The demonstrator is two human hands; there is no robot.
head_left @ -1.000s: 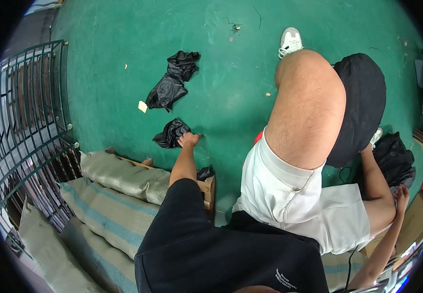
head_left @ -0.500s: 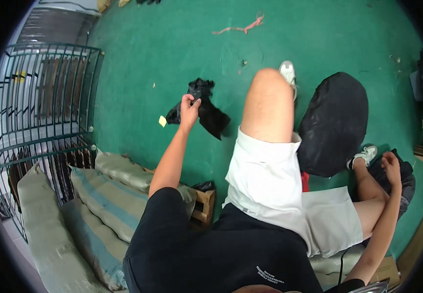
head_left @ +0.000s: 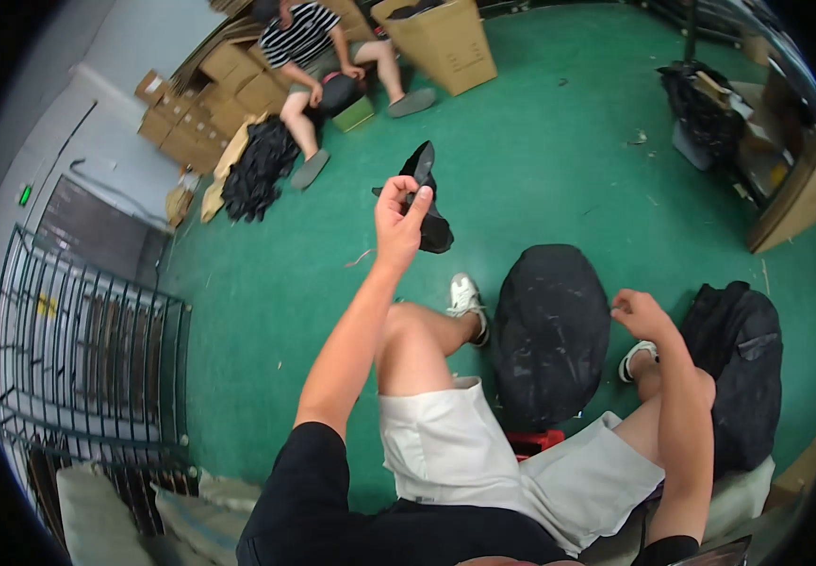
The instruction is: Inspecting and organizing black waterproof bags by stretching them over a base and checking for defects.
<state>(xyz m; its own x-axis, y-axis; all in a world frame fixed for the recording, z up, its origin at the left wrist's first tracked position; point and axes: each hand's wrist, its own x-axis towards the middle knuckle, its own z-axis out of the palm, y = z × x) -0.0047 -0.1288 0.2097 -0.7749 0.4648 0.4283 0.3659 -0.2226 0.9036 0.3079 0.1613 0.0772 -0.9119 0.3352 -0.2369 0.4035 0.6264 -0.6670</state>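
My left hand [head_left: 400, 224] is raised in front of me, its thumb and fingers pinching a small piece of black cloth [head_left: 435, 233]. Parts of the cloth stick out above and below the grip. Over on the right, my right hand [head_left: 645, 314] hangs with loosely bent fingers, and no object shows in it. Its fingertips are just beside a large rounded black bag [head_left: 551, 330], which stands between my legs. A second black bag [head_left: 736, 363] is to the right of that hand, by my right leg.
A red object [head_left: 538, 443] shows below the rounded bag. Metal racks [head_left: 92, 354] and woven sacks [head_left: 210, 517] line the left. At the far side another person [head_left: 309, 47] sits by a black pile [head_left: 262, 170], cartons [head_left: 238, 75] and a large open box [head_left: 450, 47].
My view has lifted and shows the far side of the room. My left hand has raised the black cloth higher off the floor. My right hand has moved in beside the rounded bag.
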